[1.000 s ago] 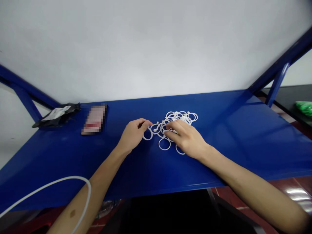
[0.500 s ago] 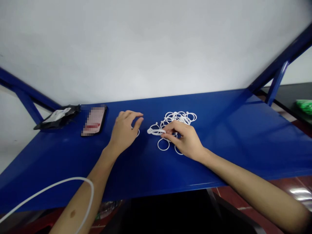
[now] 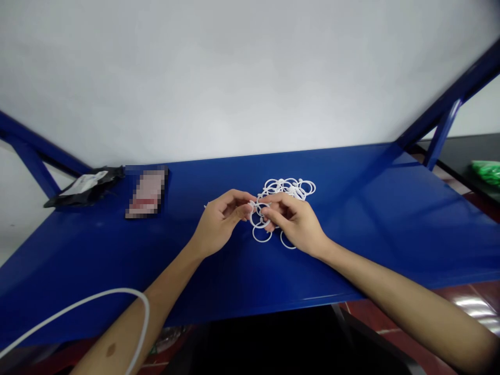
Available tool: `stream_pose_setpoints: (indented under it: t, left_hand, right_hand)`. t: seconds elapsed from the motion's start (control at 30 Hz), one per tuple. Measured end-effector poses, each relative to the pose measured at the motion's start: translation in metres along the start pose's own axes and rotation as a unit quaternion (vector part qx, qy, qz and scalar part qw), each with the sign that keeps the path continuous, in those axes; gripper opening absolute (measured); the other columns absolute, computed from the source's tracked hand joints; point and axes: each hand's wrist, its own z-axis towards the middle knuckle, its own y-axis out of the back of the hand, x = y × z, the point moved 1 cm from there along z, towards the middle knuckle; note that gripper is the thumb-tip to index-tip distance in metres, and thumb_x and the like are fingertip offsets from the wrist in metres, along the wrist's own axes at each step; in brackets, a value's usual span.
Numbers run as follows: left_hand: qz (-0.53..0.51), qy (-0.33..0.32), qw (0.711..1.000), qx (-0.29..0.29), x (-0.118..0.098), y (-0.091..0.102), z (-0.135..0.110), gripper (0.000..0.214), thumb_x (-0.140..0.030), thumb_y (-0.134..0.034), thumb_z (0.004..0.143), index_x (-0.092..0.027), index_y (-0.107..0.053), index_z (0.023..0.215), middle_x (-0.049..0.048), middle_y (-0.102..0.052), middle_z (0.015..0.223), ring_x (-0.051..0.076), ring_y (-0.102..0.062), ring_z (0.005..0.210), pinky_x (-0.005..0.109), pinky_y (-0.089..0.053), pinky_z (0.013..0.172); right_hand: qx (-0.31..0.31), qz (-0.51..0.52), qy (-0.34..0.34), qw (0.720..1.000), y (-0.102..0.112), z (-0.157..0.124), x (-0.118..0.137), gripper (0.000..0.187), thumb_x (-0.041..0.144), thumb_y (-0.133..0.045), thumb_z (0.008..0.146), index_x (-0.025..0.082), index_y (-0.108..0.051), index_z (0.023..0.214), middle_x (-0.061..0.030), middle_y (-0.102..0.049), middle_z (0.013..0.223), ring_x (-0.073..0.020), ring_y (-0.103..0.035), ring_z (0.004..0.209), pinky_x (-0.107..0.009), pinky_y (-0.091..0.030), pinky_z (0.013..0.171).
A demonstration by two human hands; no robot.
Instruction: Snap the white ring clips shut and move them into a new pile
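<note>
Between my hands is a white plastic ring (image 3: 259, 227) with a small knob, like a shower curtain ring. My left hand (image 3: 221, 223) pinches its left side with thumb and forefinger. The fingers of my right hand (image 3: 300, 225) grip the same ring from the right. Behind and partly under my right hand lies a pile of similar white rings (image 3: 307, 187). One loose ring (image 3: 262, 241) shows below the held one. Just behind my left hand a bit of another white piece (image 3: 207, 204) peeks out, mostly hidden.
The blue table (image 3: 344, 208) stands against a white wall. A phone (image 3: 146, 194) and a black plastic package (image 3: 84, 187) lie at the left. A white cable (image 3: 97, 296) loops over my left forearm. Blue frame bars (image 3: 443, 130) rise at both sides.
My left hand has moved right, closing from an open pose onto the ring that my right hand holds. The ring has turned and now shows its round opening.
</note>
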Motion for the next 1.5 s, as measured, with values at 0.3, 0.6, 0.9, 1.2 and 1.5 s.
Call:
stream_pose_setpoints:
  t: [0.3,0.6,0.9,1.2,1.5]
  left_hand:
    - [-0.007,-0.003,1.0,0.024,0.001,-0.004,-0.002,0.026,-0.045,-0.07,0.086,-0.021,-0.07,0.097,0.002,-0.07,0.08,0.014,-0.066,0.072,0.026,-0.055,0.069]
    - [0.052,-0.057,0.997,-0.008,0.01,-0.008,-0.003,0.021,-0.043,-0.072,0.087,-0.022,-0.072,0.084,-0.0003,-0.072,0.077,0.013,-0.063,0.069,0.024,-0.05,0.067]
    - [0.041,-0.14,0.989,0.001,0.011,-0.016,-0.005,0.018,-0.037,-0.065,0.093,-0.023,-0.069,0.084,-0.0006,-0.069,0.074,0.012,-0.061,0.067,0.027,-0.05,0.068]
    - [0.065,-0.138,0.988,0.023,0.009,-0.018,-0.004,0.021,-0.035,-0.063,0.094,-0.022,-0.068,0.079,-0.0001,-0.069,0.075,0.013,-0.062,0.069,0.028,-0.05,0.068]
    - [0.542,0.001,0.834,-0.105,0.007,0.021,0.01,0.036,-0.051,-0.056,0.094,-0.019,-0.067,0.103,0.0127,-0.072,0.094,0.03,-0.066,0.093,0.039,-0.048,0.079]
  right_hand:
    - [-0.004,-0.112,0.043,0.993,0.002,-0.002,-0.002,0.021,0.039,-0.065,0.094,0.019,-0.065,0.087,0.0023,-0.066,0.066,-0.0082,-0.057,0.052,-0.022,-0.045,0.051]
    - [0.024,-0.203,0.157,0.966,0.005,0.0,0.004,0.016,0.029,-0.06,0.098,0.018,-0.063,0.086,-0.0004,-0.066,0.076,-0.0102,-0.06,0.066,-0.023,-0.047,0.061]
    - [0.075,-0.288,0.218,0.929,0.015,-0.005,0.003,0.018,0.025,-0.048,0.103,0.018,-0.06,0.092,-0.0044,-0.062,0.083,-0.0125,-0.057,0.07,-0.027,-0.045,0.061]
    - [0.106,-0.369,0.269,0.883,0.02,-0.006,0.005,0.028,0.022,-0.039,0.106,0.016,-0.064,0.095,-0.0032,-0.058,0.077,-0.0106,-0.051,0.062,-0.024,-0.04,0.053]
    - [-0.044,-0.415,0.23,0.879,0.031,0.011,-0.002,0.015,0.028,-0.056,0.1,0.019,-0.066,0.093,-0.0066,-0.072,0.089,-0.0188,-0.064,0.083,-0.034,-0.051,0.076]
